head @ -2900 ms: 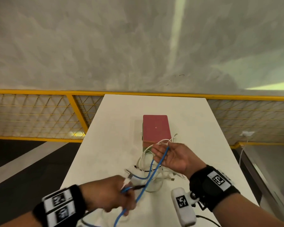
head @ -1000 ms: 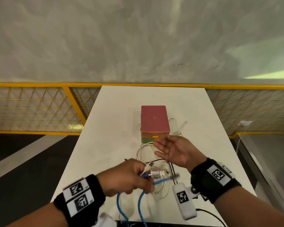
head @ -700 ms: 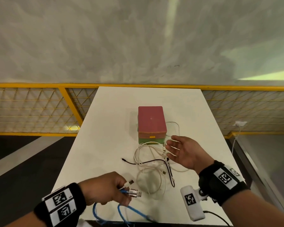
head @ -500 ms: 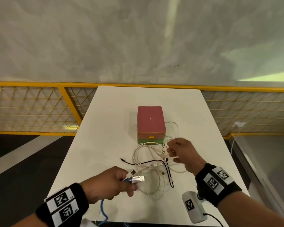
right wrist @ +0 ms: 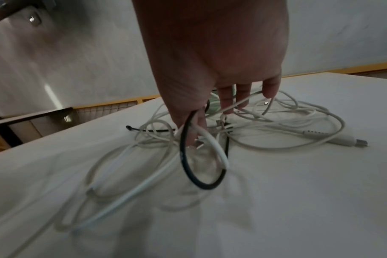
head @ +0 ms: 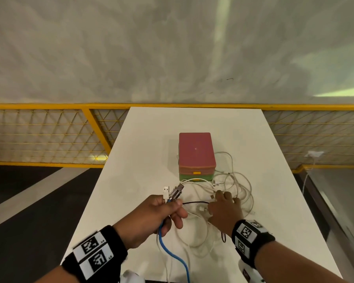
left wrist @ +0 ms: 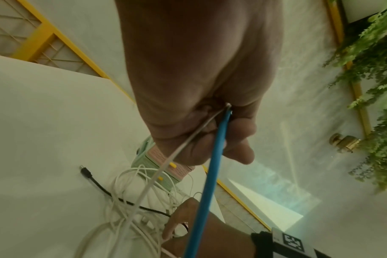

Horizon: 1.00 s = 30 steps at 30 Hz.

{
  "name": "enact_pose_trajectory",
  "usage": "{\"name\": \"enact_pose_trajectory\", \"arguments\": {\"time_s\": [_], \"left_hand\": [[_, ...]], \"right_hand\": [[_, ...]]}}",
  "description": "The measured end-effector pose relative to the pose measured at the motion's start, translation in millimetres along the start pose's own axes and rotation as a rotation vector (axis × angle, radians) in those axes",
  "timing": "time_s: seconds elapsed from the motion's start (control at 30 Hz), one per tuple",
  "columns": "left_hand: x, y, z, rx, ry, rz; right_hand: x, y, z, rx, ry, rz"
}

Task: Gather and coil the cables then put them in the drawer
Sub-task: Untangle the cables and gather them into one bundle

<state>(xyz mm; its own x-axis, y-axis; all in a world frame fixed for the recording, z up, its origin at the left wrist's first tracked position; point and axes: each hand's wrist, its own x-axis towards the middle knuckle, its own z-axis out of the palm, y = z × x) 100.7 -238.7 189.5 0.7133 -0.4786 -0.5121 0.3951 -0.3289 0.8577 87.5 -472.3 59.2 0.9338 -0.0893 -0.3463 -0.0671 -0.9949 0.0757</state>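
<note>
Fingers (head: 177, 209) of the left hand (head: 151, 217) are curled tight round the blue cable (head: 172, 254) and a thin white lead (left wrist: 157, 176), pinching them just behind their plugs. The metal-shelled plug (head: 175, 194) and a white USB plug (head: 166, 189) stick up out of the fist, pointing toward the pink drawer box (head: 196, 154). The blue cable hangs from the underside of the fist and runs off the near edge of the bench (head: 143, 152).

To the right of that fist, the right hand (head: 225, 213) is lowered palm-down onto the tangle of white cables (head: 233, 184), which lies on the bench directly in front of the drawer box. In the right wrist view its thumb and fingers (right wrist: 227, 97) reach down among the strands, with a loop of the black cable (right wrist: 194, 176) and a white strand caught up at the thumb; the grasp looks loose, the fingers only partly bent.

The black cable's free plug (left wrist: 85, 172) rests on the bench left of the tangle. The drawer box stands closed, a yellow tab (head: 196, 172) on its front.
</note>
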Motion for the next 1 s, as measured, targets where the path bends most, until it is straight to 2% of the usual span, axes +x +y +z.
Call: {"name": "enact_pose_trajectory", "arguments": {"time_s": [0.1,0.27,0.37,0.5,0.63,0.73,0.83,0.93,1.0], "left_hand": [[3.8,-2.0,3.0,-0.029,0.014,-0.015],[12.6,2.0,4.4,-0.072,0.033,0.04],[18.8,13.1,-0.3,-0.11,0.061,0.117],[27.3,36.4,-7.5,-0.071,0.113,0.231],[35.4,64.5,-4.9,-0.099,0.129,0.319],[36.3,82.4,3.9,-0.102,0.076,0.393],[34.3,91.1,13.8,-0.087,-0.033,0.471],[33.4,91.4,20.7,-0.024,-0.107,0.527],[35.7,89.4,22.1,0.001,-0.095,0.542]], "right_hand": [[-6.7,-2.1,12.8,-0.051,0.027,-0.011],[-9.4,-2.4,-1.2,0.078,0.061,0.042],[-6.9,5.4,-45.9,0.231,0.174,0.007],[-12.9,25.7,-130.1,0.649,0.235,-0.161],[-32.1,28.3,-194.2,0.916,0.314,-0.234],[-48.0,21.7,-220.9,1.137,0.353,-0.323],[-55.7,16.0,-232.4,1.285,0.361,-0.393],[-55.9,12.2,-231.1,1.407,0.37,-0.38],[-56.2,7.6,-225.0,1.434,0.419,-0.337]]}}
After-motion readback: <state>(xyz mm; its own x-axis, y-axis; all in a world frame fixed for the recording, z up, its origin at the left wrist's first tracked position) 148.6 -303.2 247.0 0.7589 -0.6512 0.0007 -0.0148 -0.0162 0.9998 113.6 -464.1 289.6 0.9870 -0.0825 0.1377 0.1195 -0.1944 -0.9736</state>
